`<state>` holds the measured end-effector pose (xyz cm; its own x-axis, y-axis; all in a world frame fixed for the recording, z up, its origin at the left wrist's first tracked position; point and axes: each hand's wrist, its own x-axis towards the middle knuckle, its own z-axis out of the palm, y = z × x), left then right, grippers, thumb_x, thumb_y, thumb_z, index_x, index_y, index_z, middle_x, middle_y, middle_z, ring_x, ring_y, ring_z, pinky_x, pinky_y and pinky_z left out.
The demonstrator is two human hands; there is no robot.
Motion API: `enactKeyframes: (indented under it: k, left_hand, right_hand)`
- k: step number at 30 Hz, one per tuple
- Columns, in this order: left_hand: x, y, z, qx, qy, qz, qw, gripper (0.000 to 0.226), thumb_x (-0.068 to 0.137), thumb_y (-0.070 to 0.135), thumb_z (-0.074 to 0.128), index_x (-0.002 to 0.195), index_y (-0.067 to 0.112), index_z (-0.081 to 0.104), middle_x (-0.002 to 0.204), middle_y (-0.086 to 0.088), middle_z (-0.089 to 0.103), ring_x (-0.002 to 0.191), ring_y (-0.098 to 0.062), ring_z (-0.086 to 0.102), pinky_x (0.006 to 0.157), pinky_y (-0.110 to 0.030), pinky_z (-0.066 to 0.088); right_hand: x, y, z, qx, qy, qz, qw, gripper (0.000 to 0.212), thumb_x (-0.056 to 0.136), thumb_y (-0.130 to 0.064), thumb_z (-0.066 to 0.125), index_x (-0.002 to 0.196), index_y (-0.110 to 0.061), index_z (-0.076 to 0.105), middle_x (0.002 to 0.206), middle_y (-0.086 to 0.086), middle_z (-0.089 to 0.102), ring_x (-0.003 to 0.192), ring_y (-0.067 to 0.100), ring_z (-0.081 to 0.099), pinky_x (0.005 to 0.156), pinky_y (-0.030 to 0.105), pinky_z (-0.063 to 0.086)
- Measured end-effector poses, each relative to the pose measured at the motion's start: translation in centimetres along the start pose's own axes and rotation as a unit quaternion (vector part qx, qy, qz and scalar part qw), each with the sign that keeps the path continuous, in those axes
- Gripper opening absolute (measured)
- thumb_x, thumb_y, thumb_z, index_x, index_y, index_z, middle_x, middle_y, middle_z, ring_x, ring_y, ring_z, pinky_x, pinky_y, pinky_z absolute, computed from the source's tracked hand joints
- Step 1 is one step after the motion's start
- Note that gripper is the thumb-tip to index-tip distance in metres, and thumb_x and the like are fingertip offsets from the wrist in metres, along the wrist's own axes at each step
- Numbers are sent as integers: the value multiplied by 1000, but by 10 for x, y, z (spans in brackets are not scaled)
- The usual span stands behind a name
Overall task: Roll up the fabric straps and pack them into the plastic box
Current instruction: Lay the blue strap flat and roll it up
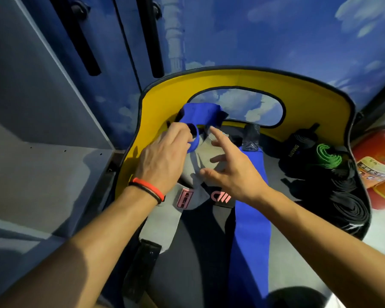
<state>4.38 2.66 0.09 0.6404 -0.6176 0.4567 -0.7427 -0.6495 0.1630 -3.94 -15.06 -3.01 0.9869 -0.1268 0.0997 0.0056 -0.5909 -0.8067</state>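
Note:
A long blue fabric strap [250, 210] runs from the bottom of the view up the seat, and its far end bunches at the yellow backrest. My left hand [162, 156], with a red and black band at the wrist, pinches a curled loop of that blue strap near the bunch. My right hand [229, 167] hovers beside it with fingers spread, above a grey strap [162, 221] with pink markings. At the right lie rolled black straps [347, 205] and a green roll [327, 155]. No plastic box is in view.
The yellow-backed seat [298, 96] with a black rim holds everything. A grey cabinet [42, 107] stands at the left, a blue sky-patterned wall behind. An orange object with a printed label [378, 170] sits at the right edge. A black velcro tab [142, 261] lies low left.

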Motion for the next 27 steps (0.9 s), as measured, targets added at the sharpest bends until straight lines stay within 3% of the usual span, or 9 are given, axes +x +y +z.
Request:
enactKeyframes:
  k: [3, 6, 9, 11, 12, 14, 16, 20, 27]
  left_hand:
    - [-3, 18, 7, -11, -2, 81, 997, 24, 85, 7, 73, 105, 13, 60, 121, -4, 57, 87, -24, 63, 54, -35, 50]
    - [-9, 30, 17, -47, -29, 93, 994, 26, 91, 11, 66, 115, 17, 58, 135, 0, 49, 95, -25, 65, 62, -44, 55]
    - [-16, 32, 20, -116, -75, 97, 986, 35, 91, 25, 66, 122, 23, 51, 149, 2, 36, 111, -25, 63, 78, -44, 57]
    - [-21, 28, 23, -55, -167, 163, 971, 39, 87, 42, 68, 122, 28, 57, 148, 3, 37, 132, -22, 47, 106, -49, 44]
    - [-24, 26, 24, 2, -238, 188, 953, 46, 85, 51, 66, 126, 31, 58, 150, 3, 38, 144, -20, 32, 118, -53, 26]
    - [-29, 21, 29, 102, -370, 167, 908, 73, 78, 62, 69, 142, 35, 46, 158, 3, 30, 154, -20, 3, 120, -63, -1]
    - [-30, 15, 33, 157, -416, 126, 887, 88, 75, 61, 74, 149, 39, 34, 162, 3, 22, 154, -24, -3, 116, -68, -8]
    - [-20, -3, 44, 215, -374, 28, 902, 66, 80, 58, 70, 140, 42, 45, 154, 5, 36, 151, -24, 15, 115, -69, -9]
    - [-8, -34, 60, 257, -258, -139, 921, 48, 83, 43, 74, 126, 32, 57, 137, 0, 51, 133, -24, 41, 114, -59, 23]
  right_hand:
    - [1, -1, 0, 56, 19, -29, 998, 97, 79, -33, 86, 154, -47, 25, 142, -11, 48, 116, 11, 61, 87, 37, 59]
    - [1, 4, -5, 41, 73, -53, 995, 60, 82, -24, 83, 131, -41, 51, 118, -14, 65, 100, 9, 68, 84, 35, 57]
    - [0, 16, -15, 46, 157, 53, 985, 31, 85, -23, 80, 107, -26, 58, 98, -9, 69, 83, 2, 68, 77, 26, 55]
    - [3, 21, -24, 135, 193, 117, 965, 24, 88, -22, 77, 99, -18, 56, 94, 2, 69, 79, 19, 74, 76, 44, 61]
    - [3, 21, -30, 168, 204, 136, 955, 21, 91, -19, 74, 99, -13, 55, 96, 9, 69, 74, 24, 75, 70, 48, 62]
    - [3, 21, -44, 157, 219, 160, 950, 18, 94, -16, 72, 98, -10, 56, 98, 12, 70, 62, 23, 74, 55, 37, 57]
    - [-1, 21, -54, 138, 224, 184, 947, 17, 93, -18, 73, 92, -16, 56, 92, 8, 72, 55, 21, 72, 47, 25, 47]
    - [-12, 26, -60, 182, 184, 270, 927, 23, 90, -17, 77, 85, -11, 54, 85, 10, 71, 49, 23, 68, 38, 22, 41]
    - [-46, 32, -65, 264, 40, 400, 877, 21, 88, -28, 79, 93, -15, 63, 84, 4, 70, 59, 19, 69, 48, 25, 31]
